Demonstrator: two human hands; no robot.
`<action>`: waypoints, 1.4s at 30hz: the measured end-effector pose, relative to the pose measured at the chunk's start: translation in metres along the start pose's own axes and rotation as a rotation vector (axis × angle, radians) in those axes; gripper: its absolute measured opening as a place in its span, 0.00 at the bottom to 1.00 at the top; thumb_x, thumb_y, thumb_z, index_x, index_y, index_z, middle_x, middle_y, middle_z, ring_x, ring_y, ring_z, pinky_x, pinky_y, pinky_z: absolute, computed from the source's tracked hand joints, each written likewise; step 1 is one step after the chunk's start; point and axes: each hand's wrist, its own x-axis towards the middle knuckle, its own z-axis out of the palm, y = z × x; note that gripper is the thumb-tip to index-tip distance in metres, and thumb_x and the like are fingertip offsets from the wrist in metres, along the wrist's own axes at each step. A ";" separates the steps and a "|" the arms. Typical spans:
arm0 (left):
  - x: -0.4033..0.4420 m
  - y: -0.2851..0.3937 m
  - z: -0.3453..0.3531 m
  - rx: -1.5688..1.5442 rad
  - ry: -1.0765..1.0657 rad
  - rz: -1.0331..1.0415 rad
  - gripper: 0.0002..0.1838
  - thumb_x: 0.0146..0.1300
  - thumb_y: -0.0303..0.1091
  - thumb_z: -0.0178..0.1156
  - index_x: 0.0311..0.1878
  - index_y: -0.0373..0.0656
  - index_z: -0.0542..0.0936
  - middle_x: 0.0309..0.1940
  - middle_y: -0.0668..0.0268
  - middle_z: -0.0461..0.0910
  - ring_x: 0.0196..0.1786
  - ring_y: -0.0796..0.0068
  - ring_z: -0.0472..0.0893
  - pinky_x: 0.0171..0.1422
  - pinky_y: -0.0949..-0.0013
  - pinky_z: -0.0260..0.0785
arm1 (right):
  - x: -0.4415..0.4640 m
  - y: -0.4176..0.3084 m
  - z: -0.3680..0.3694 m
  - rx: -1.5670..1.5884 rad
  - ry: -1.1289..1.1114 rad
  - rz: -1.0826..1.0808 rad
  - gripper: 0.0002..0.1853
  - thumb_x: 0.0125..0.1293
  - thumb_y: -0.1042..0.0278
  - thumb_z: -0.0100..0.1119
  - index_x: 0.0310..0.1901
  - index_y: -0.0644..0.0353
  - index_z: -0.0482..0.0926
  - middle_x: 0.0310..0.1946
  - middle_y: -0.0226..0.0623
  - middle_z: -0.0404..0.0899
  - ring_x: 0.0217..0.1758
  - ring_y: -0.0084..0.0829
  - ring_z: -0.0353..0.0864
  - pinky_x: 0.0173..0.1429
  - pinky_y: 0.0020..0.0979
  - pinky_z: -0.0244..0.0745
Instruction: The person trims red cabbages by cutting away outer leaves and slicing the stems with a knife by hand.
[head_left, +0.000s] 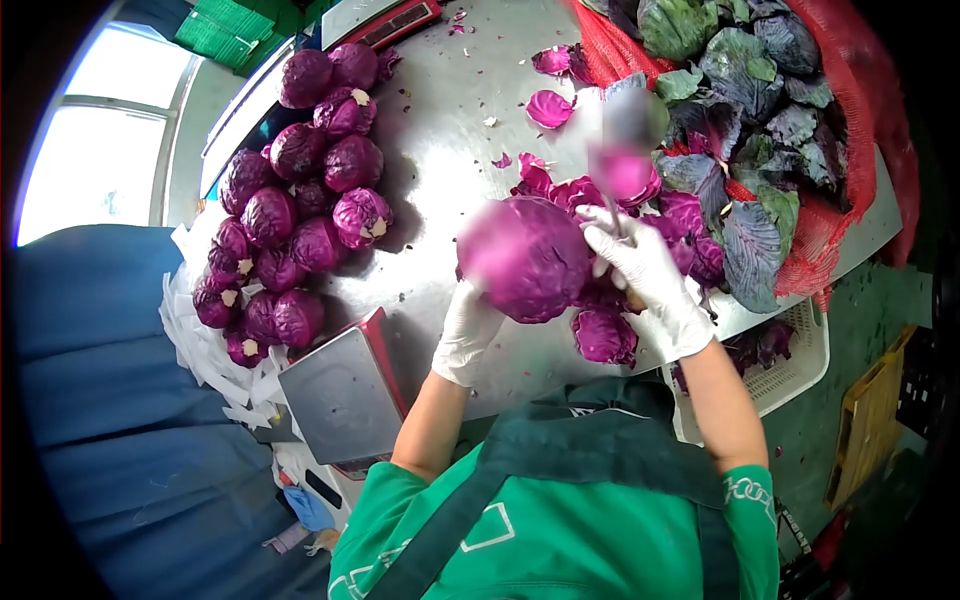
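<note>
My left hand point(470, 325), in a white glove, is closed around the lower left side of a red cabbage head point(530, 262). The cabbage is held above the metal table, its upper part smeared by blur. Just right of it, my gloved right hand point(650, 275) grips a knife point(610, 200); its thin blade points away from me and most of the handle is hidden in the fingers. Torn purple leaves point(604, 336) lie under and around my right hand.
Trimmed red cabbages point(297, 152) are piled at the left. A red mesh sack point(870, 100) of untrimmed cabbages point(740, 75) lies open at the right. A scale point(345, 385) stands near the front left edge, a white crate point(800, 365) below the table's right edge.
</note>
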 end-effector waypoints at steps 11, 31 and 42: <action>-0.010 -0.008 -0.006 -0.041 -0.031 -0.066 0.52 0.53 0.52 0.74 0.74 0.40 0.58 0.70 0.56 0.65 0.72 0.57 0.66 0.78 0.51 0.58 | -0.019 0.023 0.010 0.255 -0.066 -0.021 0.26 0.66 0.59 0.68 0.63 0.59 0.76 0.31 0.22 0.75 0.26 0.12 0.70 0.27 0.17 0.62; -0.018 -0.015 -0.001 -0.748 -0.161 -0.501 0.42 0.63 0.67 0.56 0.75 0.57 0.60 0.75 0.55 0.58 0.74 0.44 0.61 0.67 0.31 0.64 | -0.020 0.037 0.022 0.220 -0.097 -0.006 0.27 0.65 0.60 0.69 0.64 0.58 0.76 0.30 0.19 0.73 0.28 0.13 0.71 0.30 0.17 0.64; -0.034 -0.029 0.009 -1.131 -0.024 -0.782 0.43 0.63 0.69 0.53 0.73 0.50 0.61 0.70 0.54 0.64 0.68 0.43 0.68 0.68 0.41 0.67 | 0.008 0.051 0.021 0.231 -0.243 -0.020 0.30 0.69 0.55 0.63 0.67 0.60 0.69 0.32 0.22 0.74 0.26 0.14 0.70 0.31 0.19 0.66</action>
